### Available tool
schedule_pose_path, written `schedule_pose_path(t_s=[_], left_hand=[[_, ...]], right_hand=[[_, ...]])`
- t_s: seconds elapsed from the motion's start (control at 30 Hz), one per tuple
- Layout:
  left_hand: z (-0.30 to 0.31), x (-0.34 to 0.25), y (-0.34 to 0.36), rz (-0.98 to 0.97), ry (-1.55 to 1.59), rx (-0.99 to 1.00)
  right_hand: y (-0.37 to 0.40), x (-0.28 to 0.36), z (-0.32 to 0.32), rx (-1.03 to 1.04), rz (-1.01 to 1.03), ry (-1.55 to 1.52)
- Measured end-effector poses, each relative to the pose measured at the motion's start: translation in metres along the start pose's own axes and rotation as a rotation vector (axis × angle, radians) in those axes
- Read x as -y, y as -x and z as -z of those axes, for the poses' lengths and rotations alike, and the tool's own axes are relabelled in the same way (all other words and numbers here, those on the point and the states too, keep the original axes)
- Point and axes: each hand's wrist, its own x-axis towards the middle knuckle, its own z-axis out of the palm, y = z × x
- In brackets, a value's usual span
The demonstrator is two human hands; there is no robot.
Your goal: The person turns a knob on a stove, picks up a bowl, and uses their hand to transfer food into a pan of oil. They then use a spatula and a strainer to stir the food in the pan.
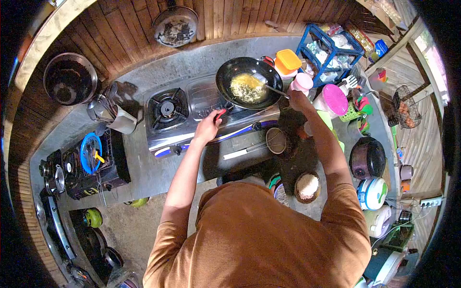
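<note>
A black wok [224, 72] sits over the right side of the two-burner gas stove [197, 98]. Inside it lies yellow egg-like food mixed with pale shreds [247, 89]. My left hand [207, 128] is closed around the wok's red and black handle [221, 114]. My right hand [299, 101] grips a metal spatula [275, 90], whose blade reaches into the wok by the food's upper right edge. The spatula's handle end is hidden in my fist. Whether a flame burns under the wok is hidden.
The left burner [167, 109] is bare. In front of the stove lies a round strainer [276, 140] with a white handle. Rice [307, 186] sits nearby. Right of the wok stand an orange-lidded tub [288, 60], a pink-lidded container [334, 100] and a blue rack [331, 48].
</note>
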Motion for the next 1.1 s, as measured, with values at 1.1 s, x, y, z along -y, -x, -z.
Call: schedule_pose_path(t_s=[1.1], left_hand=[[0.001, 0.004, -0.003, -0.009, -0.023, 0.035]], right_hand=[[0.003, 0.049, 0.025, -0.181, 0.15, -0.36]])
